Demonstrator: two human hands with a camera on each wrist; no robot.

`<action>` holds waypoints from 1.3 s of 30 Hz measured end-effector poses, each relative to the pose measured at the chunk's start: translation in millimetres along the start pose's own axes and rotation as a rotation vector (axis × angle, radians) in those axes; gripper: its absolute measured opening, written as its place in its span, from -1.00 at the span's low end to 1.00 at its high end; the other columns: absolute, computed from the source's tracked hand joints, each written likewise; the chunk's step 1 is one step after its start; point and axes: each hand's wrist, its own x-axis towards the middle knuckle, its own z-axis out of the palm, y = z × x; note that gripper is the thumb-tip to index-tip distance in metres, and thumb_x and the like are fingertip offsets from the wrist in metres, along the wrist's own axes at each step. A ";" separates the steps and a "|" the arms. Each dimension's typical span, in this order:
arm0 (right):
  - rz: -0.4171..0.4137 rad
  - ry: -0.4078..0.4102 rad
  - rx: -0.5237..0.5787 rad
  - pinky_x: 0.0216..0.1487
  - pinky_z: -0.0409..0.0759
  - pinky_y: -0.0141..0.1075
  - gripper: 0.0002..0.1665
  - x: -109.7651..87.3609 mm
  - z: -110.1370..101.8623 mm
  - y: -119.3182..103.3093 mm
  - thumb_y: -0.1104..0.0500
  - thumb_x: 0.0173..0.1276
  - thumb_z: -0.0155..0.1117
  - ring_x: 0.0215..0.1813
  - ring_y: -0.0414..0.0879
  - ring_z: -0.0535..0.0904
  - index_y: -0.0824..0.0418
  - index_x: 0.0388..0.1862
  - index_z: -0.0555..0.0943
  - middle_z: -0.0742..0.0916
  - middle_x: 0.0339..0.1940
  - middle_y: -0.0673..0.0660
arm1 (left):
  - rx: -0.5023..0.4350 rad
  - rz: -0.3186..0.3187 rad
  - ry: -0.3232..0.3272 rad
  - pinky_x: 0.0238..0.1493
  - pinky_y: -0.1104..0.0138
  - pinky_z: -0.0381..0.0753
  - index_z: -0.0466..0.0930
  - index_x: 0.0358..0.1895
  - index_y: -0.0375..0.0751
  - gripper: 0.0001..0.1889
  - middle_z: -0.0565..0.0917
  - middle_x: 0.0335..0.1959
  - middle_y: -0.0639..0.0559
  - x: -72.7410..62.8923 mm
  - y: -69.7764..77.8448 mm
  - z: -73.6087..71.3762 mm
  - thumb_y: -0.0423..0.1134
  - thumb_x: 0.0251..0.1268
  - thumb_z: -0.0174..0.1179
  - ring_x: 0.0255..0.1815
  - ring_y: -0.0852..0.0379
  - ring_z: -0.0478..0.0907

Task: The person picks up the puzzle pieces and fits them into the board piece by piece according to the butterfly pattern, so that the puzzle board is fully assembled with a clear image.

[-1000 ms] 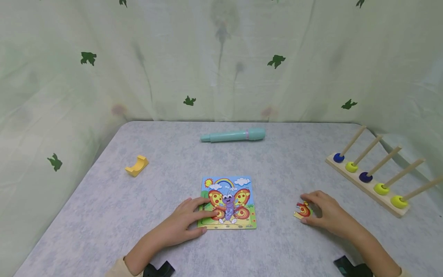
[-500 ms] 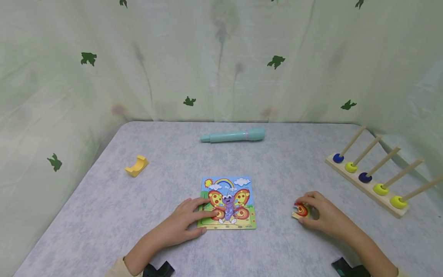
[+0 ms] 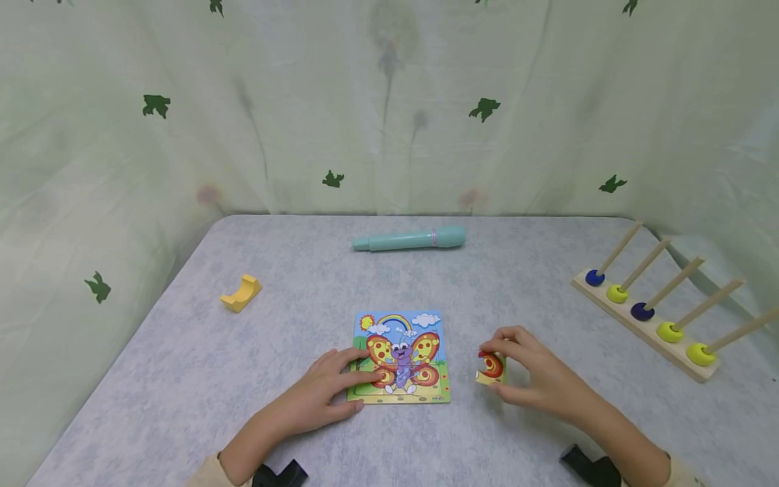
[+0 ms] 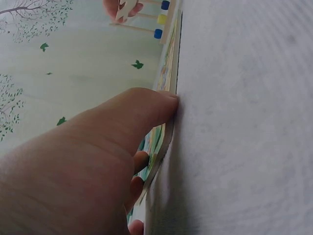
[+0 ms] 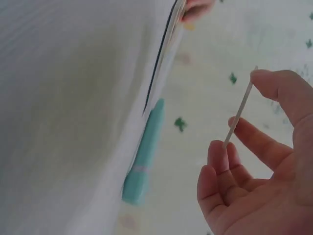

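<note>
A square butterfly puzzle board (image 3: 403, 358) lies flat on the table in front of me. My left hand (image 3: 319, 396) rests on its left side, two fingers stretched across the picture. In the left wrist view the thumb (image 4: 142, 107) lies against the board's near edge. To the right of the board, my right hand (image 3: 538, 372) pinches a puzzle piece (image 3: 493, 368) with a red and yellow swirl. The right wrist view shows that puzzle piece (image 5: 239, 112) edge-on as a thin strip between thumb and fingertips, held up off the table.
A teal pen-shaped tube (image 3: 410, 239) lies behind the board. A yellow arched block (image 3: 241, 292) sits at the left. On the right stands a wooden peg rack (image 3: 654, 333) with blue and yellow beads. A pale curtain (image 3: 389, 122) hangs behind the table.
My right hand has moved left toward the board, carrying the puzzle piece up and over with it. The left hand and the board have stayed in place.
</note>
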 end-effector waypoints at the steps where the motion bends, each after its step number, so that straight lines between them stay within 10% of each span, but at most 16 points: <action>1: -0.011 -0.011 0.016 -0.16 0.53 -0.21 -0.50 3.3 3.1 -3.6 0.17 -0.03 0.44 -0.09 -0.21 0.36 0.05 -0.03 0.56 0.43 -0.08 -0.11 | -0.001 0.000 -0.001 0.25 -0.02 -0.08 0.37 0.21 0.26 -0.54 0.20 0.30 0.04 0.1 0.1 0.1 -0.03 0.20 0.13 0.31 0.07 0.06; 11: -0.104 -0.107 0.067 -0.05 0.46 -0.31 -0.51 32.5 42.2 -24.7 0.10 0.03 0.39 -0.01 -0.19 0.36 0.12 -0.01 0.55 0.43 -0.02 -0.06 | 0.013 0.025 0.013 0.24 -0.04 -0.06 0.38 0.21 0.24 -0.54 0.21 0.29 0.03 2.5 0.1 0.0 -0.04 0.21 0.12 0.31 0.08 0.08; 28: -0.014 -0.235 0.046 -0.01 0.40 -0.19 -0.57 44.1 67.2 -14.1 0.03 0.12 0.34 0.02 -0.15 0.32 0.05 0.00 0.55 0.44 -0.01 -0.06 | 0.117 0.003 0.113 0.22 -0.04 -0.06 0.44 0.10 0.14 -0.56 0.28 0.19 0.01 10.7 15.6 14.6 -0.02 0.08 0.20 0.24 0.08 0.12; 39: -0.007 -0.248 0.092 0.02 0.34 -0.13 -0.54 46.5 68.3 -10.6 0.00 0.09 0.34 0.04 -0.14 0.32 0.00 0.02 0.59 0.44 -0.01 -0.08 | 0.235 0.070 0.018 0.15 -0.23 -0.20 0.30 0.25 0.33 -0.52 0.22 0.28 0.00 20.1 40.5 26.1 0.08 0.23 0.04 0.29 -0.05 0.05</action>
